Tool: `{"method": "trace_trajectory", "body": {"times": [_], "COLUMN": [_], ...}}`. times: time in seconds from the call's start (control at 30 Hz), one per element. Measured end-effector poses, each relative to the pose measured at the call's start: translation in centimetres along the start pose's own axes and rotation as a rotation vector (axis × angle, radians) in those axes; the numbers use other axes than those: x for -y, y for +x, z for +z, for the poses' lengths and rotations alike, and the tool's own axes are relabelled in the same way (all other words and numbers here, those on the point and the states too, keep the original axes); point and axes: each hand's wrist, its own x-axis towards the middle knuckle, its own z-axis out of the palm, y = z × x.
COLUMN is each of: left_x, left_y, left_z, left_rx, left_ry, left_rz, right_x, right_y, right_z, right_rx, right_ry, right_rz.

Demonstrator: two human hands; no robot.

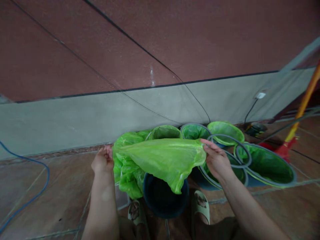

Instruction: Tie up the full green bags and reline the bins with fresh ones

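Note:
A light green plastic bag [160, 156] is stretched sideways between my two hands. My left hand [103, 158] is closed on its left end, and my right hand [216, 158] pinches its upper right corner. One corner of the bag hangs down over the mouth of a dark blue bucket [166, 208], which stands on the floor between my feet. Behind my left hand lies a heap of crumpled green bags [132, 188]. Close to my right hand stands a bin [210, 181] lined with green plastic, and grey rings [243, 160] lie across its top.
More green-lined bins [270, 166] stand to the right and along the wall [75, 125]. A yellow-handled broom [303, 103] with red bristles leans at the far right. A blue hose [46, 176] runs over the tiles at left. Black cables [200, 103] hang down the wall.

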Motion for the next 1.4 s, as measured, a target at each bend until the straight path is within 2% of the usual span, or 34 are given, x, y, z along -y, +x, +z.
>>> {"method": "trace_trajectory", "body": {"times": [0.1, 0.17, 0.23, 0.27, 0.3, 0.37, 0.43, 0.5, 0.57, 0.67, 0.77, 0.93, 1.0, 1.1, 1.23, 1.3, 1.4], "left_x": [-0.6, -0.2, 0.7, 1.3, 1.9, 3.2, 4.2, 4.8, 4.8, 4.1, 3.1, 1.9, 1.6, 1.3, 0.5, -0.2, -1.8], "left_y": [-0.3, -1.6, -3.8, -5.3, -7.0, -10.8, -14.5, -17.5, -19.8, -21.7, -22.8, -24.2, -24.6, -24.5, -23.4, -22.8, -21.8], "left_z": [0.0, 0.7, 1.7, 2.2, 2.6, 3.2, 3.3, 3.1, 2.4, 0.9, -1.0, -3.9, -4.7, -5.4, -6.2, -6.8, -7.9], "left_rx": [-0.040, -0.016, 0.085, 0.210, 0.387, 0.729, 0.997, 1.166, 1.222, 1.173, 1.106, 1.000, 0.957, 0.820, 0.559, 0.503, 0.527], "left_ry": [0.018, 0.073, 0.139, 0.182, 0.242, 0.387, 0.507, 0.580, 0.614, 0.589, 0.545, 0.547, 0.537, 0.429, 0.113, 0.000, -0.044], "left_rz": [0.006, 0.130, 0.322, 0.382, 0.405, 0.386, 0.368, 0.359, 0.366, 0.388, 0.422, 0.532, 0.524, 0.360, -0.010, -0.142, -0.223], "right_x": [0.2, 0.3, 0.1, -0.1, -0.2, -0.5, -0.4, 0.4, 1.8, 3.9, 5.1, 4.8, 4.2, 3.2, 2.5, 2.7, 3.3], "right_y": [0.1, 0.0, -0.6, -1.0, -1.5, -2.8, -4.3, -5.9, -7.7, -10.3, -12.6, -15.6, -16.7, -17.7, -17.9, -17.5, -16.9], "right_z": [-0.2, 0.0, 0.5, 0.8, 1.2, 2.1, 3.0, 3.9, 4.8, 6.1, 7.1, 7.7, 7.3, 5.8, 2.6, 1.0, -1.1], "right_rx": [-0.041, -0.016, 0.053, 0.102, 0.160, 0.282, 0.406, 0.511, 0.591, 0.672, 0.711, 0.707, 0.695, 0.595, 0.416, 0.359, 0.289], "right_ry": [0.015, -0.014, -0.095, -0.158, -0.230, -0.376, -0.490, -0.586, -0.695, -0.823, -0.853, -0.823, -0.832, -0.955, -1.186, -1.302, -1.424], "right_rz": [0.042, 0.056, 0.029, 0.007, -0.011, -0.038, -0.076, -0.132, -0.196, -0.282, -0.314, -0.284, -0.279, -0.312, -0.411, -0.440, -0.486]}}
